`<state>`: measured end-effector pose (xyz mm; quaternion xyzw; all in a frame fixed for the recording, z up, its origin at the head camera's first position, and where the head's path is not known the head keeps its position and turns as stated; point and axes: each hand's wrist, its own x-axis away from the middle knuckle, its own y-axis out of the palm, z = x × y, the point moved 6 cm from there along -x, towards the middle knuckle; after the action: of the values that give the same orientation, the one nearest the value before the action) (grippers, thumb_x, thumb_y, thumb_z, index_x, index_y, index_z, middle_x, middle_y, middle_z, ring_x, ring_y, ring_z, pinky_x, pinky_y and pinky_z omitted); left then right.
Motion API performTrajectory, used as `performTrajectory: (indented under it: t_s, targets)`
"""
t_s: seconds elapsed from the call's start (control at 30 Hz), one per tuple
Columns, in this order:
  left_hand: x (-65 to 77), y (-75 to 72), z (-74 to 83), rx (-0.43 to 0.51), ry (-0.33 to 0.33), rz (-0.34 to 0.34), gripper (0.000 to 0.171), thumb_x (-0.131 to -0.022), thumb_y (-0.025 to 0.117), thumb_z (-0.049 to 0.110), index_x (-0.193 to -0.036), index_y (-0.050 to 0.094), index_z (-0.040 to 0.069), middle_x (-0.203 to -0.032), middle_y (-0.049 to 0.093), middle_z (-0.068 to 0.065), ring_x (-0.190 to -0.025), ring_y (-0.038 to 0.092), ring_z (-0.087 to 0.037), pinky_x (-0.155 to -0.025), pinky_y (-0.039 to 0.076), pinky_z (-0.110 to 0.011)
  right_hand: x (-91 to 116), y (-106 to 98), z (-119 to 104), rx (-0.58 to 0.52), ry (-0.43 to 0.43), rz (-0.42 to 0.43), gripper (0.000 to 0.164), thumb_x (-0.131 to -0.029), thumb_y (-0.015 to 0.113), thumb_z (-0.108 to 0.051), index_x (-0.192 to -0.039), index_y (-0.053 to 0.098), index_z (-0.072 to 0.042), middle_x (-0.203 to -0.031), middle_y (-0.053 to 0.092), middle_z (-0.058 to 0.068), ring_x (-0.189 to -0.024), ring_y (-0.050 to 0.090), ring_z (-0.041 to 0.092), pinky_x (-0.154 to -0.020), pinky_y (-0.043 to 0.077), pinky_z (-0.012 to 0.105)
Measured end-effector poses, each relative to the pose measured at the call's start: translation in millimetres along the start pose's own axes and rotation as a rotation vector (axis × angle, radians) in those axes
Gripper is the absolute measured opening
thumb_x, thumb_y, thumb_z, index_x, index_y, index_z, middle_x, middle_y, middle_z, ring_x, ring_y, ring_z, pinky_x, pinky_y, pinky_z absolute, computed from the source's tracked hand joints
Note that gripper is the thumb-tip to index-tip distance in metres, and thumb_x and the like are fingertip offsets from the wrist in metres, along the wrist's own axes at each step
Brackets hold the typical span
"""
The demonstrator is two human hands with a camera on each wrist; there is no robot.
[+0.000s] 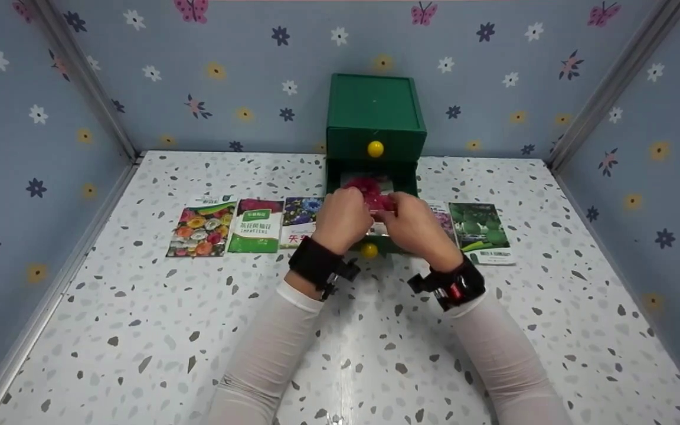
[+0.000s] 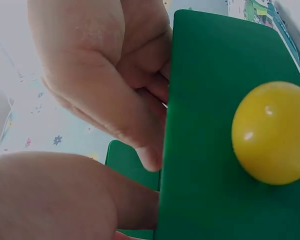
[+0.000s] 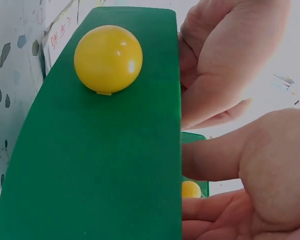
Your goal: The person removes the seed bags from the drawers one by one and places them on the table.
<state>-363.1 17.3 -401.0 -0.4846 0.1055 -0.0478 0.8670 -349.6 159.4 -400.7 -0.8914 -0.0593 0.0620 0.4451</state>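
My left hand point(image 1: 343, 218) and right hand point(image 1: 414, 224) meet over the pulled-out lower drawer point(image 1: 390, 245) of a green cabinet point(image 1: 375, 106). Between them is a crimson, crumpled-looking thing point(image 1: 365, 188), its kind unclear. Both hands have curled fingers and pinch it from either side. In the left wrist view, the drawer's green front point(image 2: 205, 140) hides most fingertips, and a sliver of red shows by the fingers. Much the same front point(image 3: 105, 160) covers the fingertips in the right wrist view. Something flat with a pale print lies in the drawer, mostly hidden.
Seed packets lie in a row on the speckled table: orange flowers point(image 1: 201, 230), red and green point(image 1: 257, 227), blue flowers point(image 1: 301, 221), and a green one point(image 1: 481, 230) at right. Yellow knobs point(image 1: 375, 149) stick out from the drawers. A patterned wall point(image 1: 228, 77) stands behind.
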Motion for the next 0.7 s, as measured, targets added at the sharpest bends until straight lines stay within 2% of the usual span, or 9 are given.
performTrajectory:
  t_s: [0.17,0.37,0.57,0.7]
  targets:
    - [0.0,-4.9,-0.8,0.007,0.008,0.035,0.012,-0.104,0.075,0.010,-0.096,0.080,0.003,-0.088,0.073,-0.011,-0.077,0.069,-0.030,-0.070,0.059,-0.044,-1.0,-6.6,1.7,-0.027,0.067,0.030,0.040,-0.113,0.065,-0.015,-0.147,0.064,0.004,-0.128,0.073,0.020,-0.109,0.070,0.033,-0.097,0.059,0.049]
    - [1.0,-12.9,-2.2,-0.003,0.002,0.066,0.008,-0.103,0.071,0.001,-0.105,0.078,0.000,-0.099,0.075,-0.017,-0.091,0.072,-0.035,-0.081,0.060,-0.048,-3.1,-12.6,8.4,-0.103,0.130,0.060,0.051,-0.112,0.068,-0.013,-0.159,0.056,0.002,-0.146,0.068,0.021,-0.125,0.070,0.031,-0.103,0.060,0.046]
    - [2.4,-20.0,-4.5,0.013,0.057,0.116,0.010,-0.101,0.065,-0.007,-0.104,0.075,-0.005,-0.099,0.072,-0.023,-0.098,0.071,-0.042,-0.087,0.059,-0.053,-7.0,-15.7,15.4,-0.161,0.181,0.084,0.056,-0.110,0.070,-0.011,-0.162,0.054,0.000,-0.148,0.067,0.020,-0.130,0.068,0.032,-0.109,0.057,0.046]
    - [2.2,-22.6,-7.4,0.040,0.058,0.124,0.012,-0.100,0.064,-0.007,-0.107,0.074,-0.007,-0.102,0.071,-0.025,-0.100,0.070,-0.044,-0.089,0.058,-0.054,-8.3,-16.9,18.7,-0.226,0.183,0.091,0.058,-0.107,0.072,-0.007,-0.161,0.054,0.002,-0.148,0.067,0.021,-0.129,0.067,0.031,-0.111,0.056,0.046]
